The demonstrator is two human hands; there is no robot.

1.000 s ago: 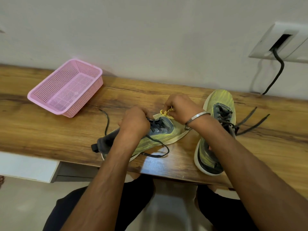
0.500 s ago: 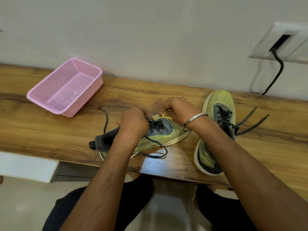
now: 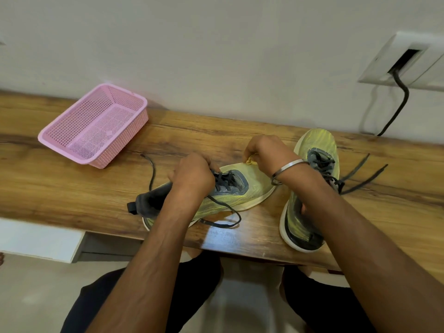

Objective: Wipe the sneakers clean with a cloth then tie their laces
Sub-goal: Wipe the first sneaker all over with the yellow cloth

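The left hand gripped the near-left sneaker on the counter. The right hand pinched a yellow cloth at its toe. Right of them lay the second sneaker, untied.

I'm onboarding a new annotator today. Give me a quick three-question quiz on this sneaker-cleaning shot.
1. True or false: both sneakers' laces are untied.
2. Which hand steadies the sneaker lying on its side: left or right?
3. Where does the yellow cloth touch that sneaker? A) heel B) toe end C) tongue

Key: 1 true; the upright sneaker has loose lace ends too. 2 left. 3 B, under the right hand. The pink basket sits apart on the wooden shelf.
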